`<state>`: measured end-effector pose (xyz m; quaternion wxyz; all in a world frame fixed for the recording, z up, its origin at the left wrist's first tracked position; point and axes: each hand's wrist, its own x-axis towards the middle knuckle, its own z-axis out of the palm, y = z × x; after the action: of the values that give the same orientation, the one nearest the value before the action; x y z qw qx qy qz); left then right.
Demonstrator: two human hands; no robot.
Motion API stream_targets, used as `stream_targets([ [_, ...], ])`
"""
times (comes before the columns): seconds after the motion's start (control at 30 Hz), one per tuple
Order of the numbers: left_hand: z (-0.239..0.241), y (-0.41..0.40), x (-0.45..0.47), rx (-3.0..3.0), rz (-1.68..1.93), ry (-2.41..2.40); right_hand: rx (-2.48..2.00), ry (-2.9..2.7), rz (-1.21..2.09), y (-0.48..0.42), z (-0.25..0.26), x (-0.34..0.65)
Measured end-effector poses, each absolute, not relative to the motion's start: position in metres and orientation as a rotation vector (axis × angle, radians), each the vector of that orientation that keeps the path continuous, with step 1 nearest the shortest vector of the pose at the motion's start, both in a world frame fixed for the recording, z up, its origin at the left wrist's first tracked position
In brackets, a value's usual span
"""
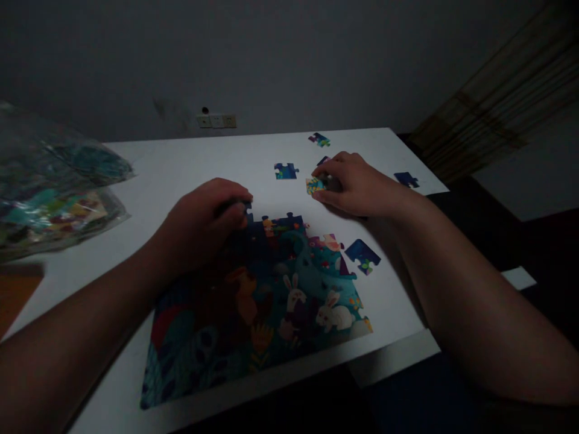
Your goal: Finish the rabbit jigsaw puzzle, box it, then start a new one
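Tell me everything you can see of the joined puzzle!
The puzzle lies flat on the white table, looking like printed cardboard, with white rabbits and leaves on blue and teal. It is partly built: the far and right edges are jagged. The left hand is over its far left; whether it touches is hidden.

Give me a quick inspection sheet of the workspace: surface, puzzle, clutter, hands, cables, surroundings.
Surface: white table, dimly lit.
Job's things: partly assembled jigsaw puzzle; loose pieces beyond it and to its right.
Clutter: clear plastic bag and orange item, both at left.
Hands: right hand pinches a yellow-and-teal piece; left hand at the puzzle's far side, grip hidden.
Cables: nothing seen.
Surroundings: wall with socket panel; curtain at right.
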<state>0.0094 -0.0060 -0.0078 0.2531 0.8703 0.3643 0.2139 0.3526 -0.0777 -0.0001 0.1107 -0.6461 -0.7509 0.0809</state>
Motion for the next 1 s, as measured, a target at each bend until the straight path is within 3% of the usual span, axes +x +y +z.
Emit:
stream_targets([
  [0.1,-0.001,-0.002,0.008,2.018,0.723,1.211,-1.946,-2.18,0.249,-0.077,0.001,0.352],
  [0.3,0.013,-0.004,0.01,1.805,0.799,1.207,-1.933,-2.054,0.263,-0.08,0.005,0.341],
  [0.73,-0.001,0.01,-0.006,2.277,0.754,1.228,-1.723,-2.068,0.3,-0.084,0.002,0.332],
  [1.0,0.005,0.006,0.002,1.986,0.768,1.194,-1.772,-1.959,0.314,-0.083,0.009,0.328],
])
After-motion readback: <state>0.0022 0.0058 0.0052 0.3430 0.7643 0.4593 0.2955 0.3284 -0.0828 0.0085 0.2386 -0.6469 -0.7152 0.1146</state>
